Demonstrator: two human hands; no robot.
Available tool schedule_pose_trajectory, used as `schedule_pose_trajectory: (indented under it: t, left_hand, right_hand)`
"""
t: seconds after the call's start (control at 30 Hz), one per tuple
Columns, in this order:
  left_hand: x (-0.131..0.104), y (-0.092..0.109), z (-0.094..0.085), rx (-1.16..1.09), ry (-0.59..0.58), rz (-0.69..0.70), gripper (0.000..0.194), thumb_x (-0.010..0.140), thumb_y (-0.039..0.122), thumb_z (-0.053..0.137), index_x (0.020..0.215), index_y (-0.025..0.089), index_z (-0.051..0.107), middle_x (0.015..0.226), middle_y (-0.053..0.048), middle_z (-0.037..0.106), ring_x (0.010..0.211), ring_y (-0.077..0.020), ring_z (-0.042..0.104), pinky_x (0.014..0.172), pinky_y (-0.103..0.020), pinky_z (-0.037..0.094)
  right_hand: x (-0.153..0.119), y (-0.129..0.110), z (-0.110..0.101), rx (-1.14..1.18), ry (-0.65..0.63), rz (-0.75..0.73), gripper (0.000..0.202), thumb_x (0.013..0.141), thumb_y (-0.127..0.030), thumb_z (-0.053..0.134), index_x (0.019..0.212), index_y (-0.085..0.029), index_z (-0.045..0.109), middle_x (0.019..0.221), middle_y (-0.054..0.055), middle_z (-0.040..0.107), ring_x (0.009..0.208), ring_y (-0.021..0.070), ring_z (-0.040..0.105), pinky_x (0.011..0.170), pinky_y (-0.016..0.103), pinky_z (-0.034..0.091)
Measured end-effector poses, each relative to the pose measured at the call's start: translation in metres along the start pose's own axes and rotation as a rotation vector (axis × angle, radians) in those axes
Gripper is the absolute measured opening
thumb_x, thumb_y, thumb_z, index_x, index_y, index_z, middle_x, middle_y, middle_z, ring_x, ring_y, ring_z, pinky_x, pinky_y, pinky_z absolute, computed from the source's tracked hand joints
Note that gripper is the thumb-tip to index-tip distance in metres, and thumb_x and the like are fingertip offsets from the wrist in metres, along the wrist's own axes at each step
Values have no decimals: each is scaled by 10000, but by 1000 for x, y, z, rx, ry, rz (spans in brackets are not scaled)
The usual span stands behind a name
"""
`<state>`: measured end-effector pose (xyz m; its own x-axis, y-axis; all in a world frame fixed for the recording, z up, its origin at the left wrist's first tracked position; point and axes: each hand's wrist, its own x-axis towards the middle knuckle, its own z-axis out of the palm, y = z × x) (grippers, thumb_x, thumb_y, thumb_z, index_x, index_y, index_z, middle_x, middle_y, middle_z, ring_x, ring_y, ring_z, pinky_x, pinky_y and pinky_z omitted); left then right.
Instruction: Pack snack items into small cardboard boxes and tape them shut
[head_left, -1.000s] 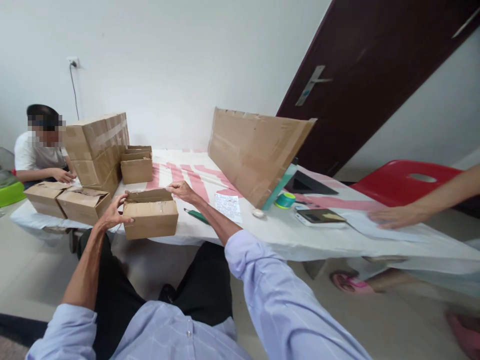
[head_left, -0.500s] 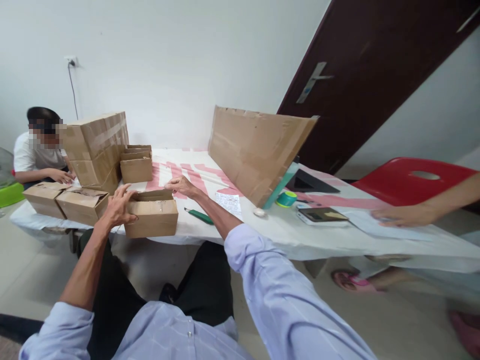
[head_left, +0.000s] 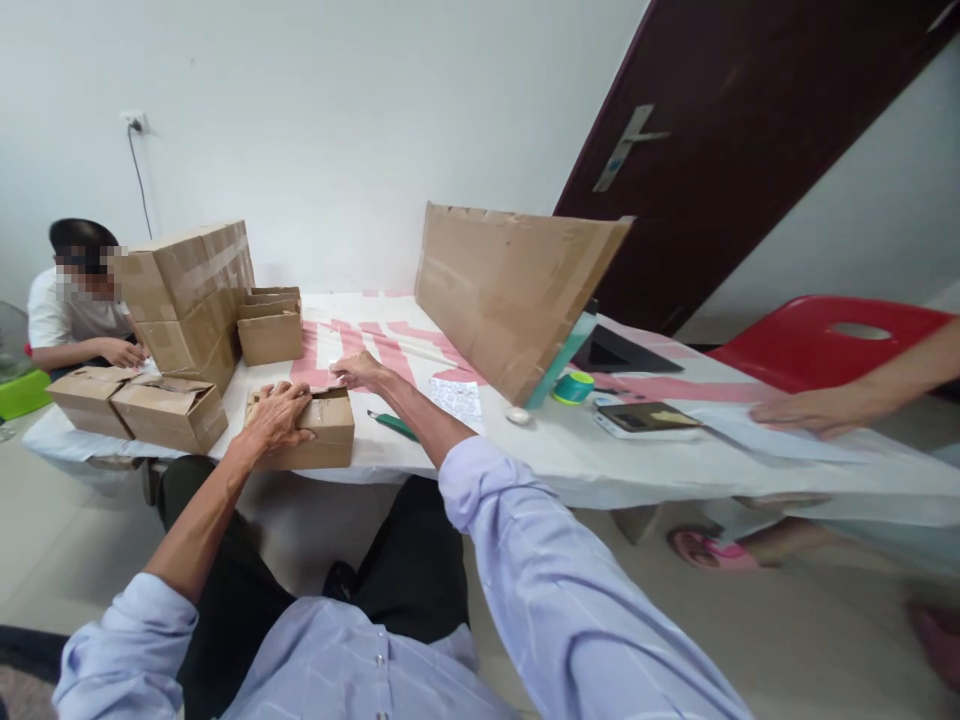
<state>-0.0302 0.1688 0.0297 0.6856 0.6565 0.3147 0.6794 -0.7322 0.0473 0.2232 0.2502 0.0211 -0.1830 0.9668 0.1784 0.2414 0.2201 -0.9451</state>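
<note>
A small cardboard box stands at the front edge of the table, its top flap folded down on the left side. My left hand lies across that top with its fingers stretched out, the thumb over the front face. Just behind the box's right rear corner is my right hand, its fingers pinched together. Something small and whitish shows at the fingertips, too small to name. A green utility knife lies on the table right of the box, partly under my right forearm.
Two small boxes stand at left, near a co-worker. Behind are stacked large cartons and an open box. Right are a cardboard panel, green tape, a phone and another person's hand.
My left hand has moved right, from the box's left edge onto its top, and the flap there is now down. My right hand stays near the rear corner.
</note>
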Motion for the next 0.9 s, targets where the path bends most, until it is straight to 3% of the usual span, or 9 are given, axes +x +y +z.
schedule_pose_trajectory:
  t: [0.13,0.27,0.43,0.57,0.7,0.9]
  left_hand:
    - [2,5,-3,51,-46,-20,543,745,368,903,1246,274,717,1404,-114,637,1266,-394,537,1084,-568,392]
    - [4,12,-10,124,-128,-49,485,800,389,855,1241,249,709,1443,-119,625,1288,-384,527,1049,-547,416]
    - [5,16,-20,119,-162,-62,459,826,382,816,1256,259,712,1477,-122,620,1325,-402,537,1059,-563,443]
    - [18,-1,-23,170,-144,-102,487,849,425,749,1303,255,698,1516,-143,608,1373,-427,532,1043,-581,475]
    - [33,-19,-21,177,-112,-129,507,836,487,715,1297,274,713,1505,-128,633,1361,-442,561,1061,-601,479]
    - [31,-16,-23,188,-110,-171,500,864,520,638,1279,252,716,1492,-140,658,1348,-459,567,1034,-621,495]
  right_hand:
    - [0,1,3,131,28,141,356,713,-343,905,582,-207,603,548,19,643,561,173,643,539,266,510]
    - [7,4,2,238,129,187,358,759,-324,918,660,-195,599,561,9,651,519,136,628,512,225,514]
    - [10,7,-4,296,376,137,289,897,-315,809,759,-203,582,569,-31,640,516,89,611,530,172,507]
    - [-11,27,-23,188,488,63,208,904,-303,765,775,-190,648,679,-3,722,565,108,665,560,199,540]
    - [-48,64,-76,-39,628,27,197,911,-321,688,760,-195,675,740,-4,741,646,128,691,606,201,527]
    - [-118,111,-201,-448,858,133,211,952,-304,563,849,-204,718,924,51,781,908,206,686,790,266,502]
